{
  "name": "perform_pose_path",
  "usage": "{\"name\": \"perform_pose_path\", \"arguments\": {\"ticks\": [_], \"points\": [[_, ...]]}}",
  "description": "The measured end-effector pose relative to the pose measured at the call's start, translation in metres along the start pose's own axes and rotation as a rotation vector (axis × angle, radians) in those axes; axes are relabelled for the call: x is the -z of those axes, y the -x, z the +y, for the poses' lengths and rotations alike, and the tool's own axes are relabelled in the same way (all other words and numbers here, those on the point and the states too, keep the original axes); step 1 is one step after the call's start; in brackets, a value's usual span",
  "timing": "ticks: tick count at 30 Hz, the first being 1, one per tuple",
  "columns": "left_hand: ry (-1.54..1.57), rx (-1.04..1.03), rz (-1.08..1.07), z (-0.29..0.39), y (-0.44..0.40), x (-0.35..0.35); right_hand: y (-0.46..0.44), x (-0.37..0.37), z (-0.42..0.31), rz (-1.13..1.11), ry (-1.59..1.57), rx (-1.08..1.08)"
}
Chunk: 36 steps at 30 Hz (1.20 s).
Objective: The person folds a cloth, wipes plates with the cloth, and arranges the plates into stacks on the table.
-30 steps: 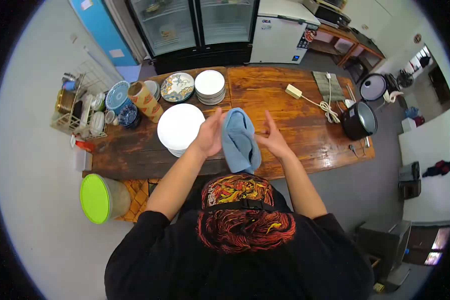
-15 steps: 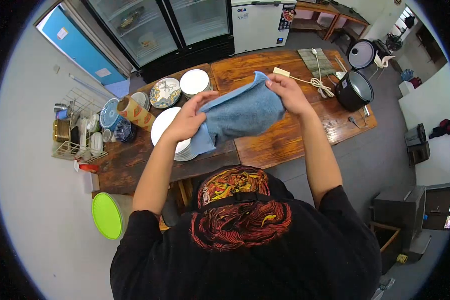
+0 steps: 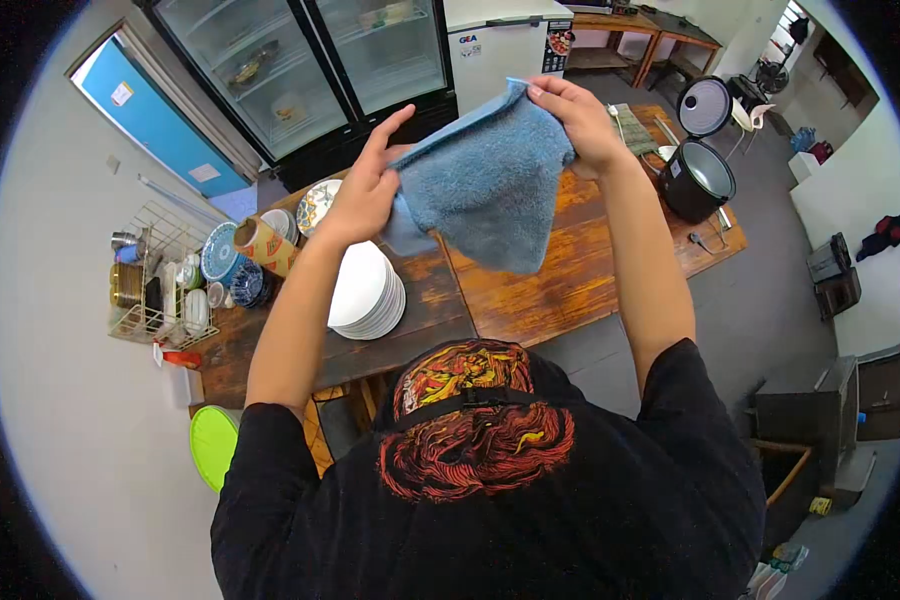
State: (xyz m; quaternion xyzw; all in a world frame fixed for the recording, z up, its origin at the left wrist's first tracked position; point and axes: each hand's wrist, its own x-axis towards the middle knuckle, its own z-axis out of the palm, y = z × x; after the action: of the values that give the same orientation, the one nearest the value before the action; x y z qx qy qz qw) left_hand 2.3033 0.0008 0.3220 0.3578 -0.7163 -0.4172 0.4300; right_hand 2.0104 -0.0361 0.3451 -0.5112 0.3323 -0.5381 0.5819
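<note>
A blue fluffy cloth is stretched in the air between my hands, above the wooden table. Its lower part hangs loose in a rounded fold. My right hand pinches the upper right corner between thumb and fingers. At the cloth's left end, my left hand grips the edge near the thumb, with one finger pointing up and away; the other fingers are partly hidden. Below my left hand stands a stack of white plates on the table.
The wooden table carries a patterned plate, a printed paper roll, blue bowls and a black rice cooker with its lid up. A dish rack stands left. Behind are a glass-door fridge and a white freezer.
Both hands have lifted the cloth higher, and its lower part has dropped open into a longer hang. The view has shifted slightly, showing more of the plate stack.
</note>
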Motion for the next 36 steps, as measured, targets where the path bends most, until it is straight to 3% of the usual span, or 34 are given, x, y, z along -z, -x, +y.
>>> {"name": "perform_pose_path", "arguments": {"ticks": [2,5,7,9,10,12,14,15,16,18,24,28,29,33,36], "points": [[0.352,0.088,-0.100,0.002,-0.005,0.005,-0.003,0.004,0.000,-0.039,-0.161,-0.022],[0.714,0.199,-0.084,-0.020,-0.016,0.012,-0.013,0.020,0.002,-0.118,-0.357,-0.057],[0.934,0.348,-0.148,-0.063,-0.014,0.012,-0.020,0.041,0.011,-0.232,-0.596,-0.113],[1.164,0.453,-0.446,-0.121,0.004,-0.001,-0.016,0.062,0.024,-0.280,-0.711,-0.138],[1.284,0.447,-0.571,-0.135,0.015,-0.019,-0.013,0.075,0.033,-0.198,-0.804,-0.177],[1.457,0.358,-0.586,-0.126,0.027,-0.054,-0.003,0.098,0.052,-0.023,-0.994,-0.258],[1.617,0.298,-0.422,-0.107,0.029,-0.079,0.016,0.097,0.061,0.318,-0.912,-0.276],[1.691,0.310,-0.364,-0.109,0.031,-0.082,0.028,0.092,0.068,0.560,-0.721,-0.250],[1.690,0.329,-0.359,-0.115,0.032,-0.083,0.040,0.095,0.077,0.570,-0.732,-0.259],[1.763,0.384,-0.149,-0.131,0.036,-0.081,0.062,0.111,0.098,0.600,-0.741,-0.282],[1.378,0.608,-0.052,-0.151,0.038,-0.068,0.105,0.165,0.148,0.450,-0.949,-0.499],[0.903,0.801,-0.115,-0.158,0.037,-0.074,0.128,0.152,0.146,0.471,-0.585,-0.446],[0.903,0.813,-0.115,-0.155,0.036,-0.081,0.132,0.156,0.147,0.478,-0.591,-0.455],[0.509,0.620,-0.006,-0.129,0.026,-0.107,0.136,0.167,0.154,0.551,-0.071,-0.312],[0.482,0.642,-0.003,-0.125,0.021,-0.112,0.144,0.175,0.129,0.418,-0.115,-0.346]]}}
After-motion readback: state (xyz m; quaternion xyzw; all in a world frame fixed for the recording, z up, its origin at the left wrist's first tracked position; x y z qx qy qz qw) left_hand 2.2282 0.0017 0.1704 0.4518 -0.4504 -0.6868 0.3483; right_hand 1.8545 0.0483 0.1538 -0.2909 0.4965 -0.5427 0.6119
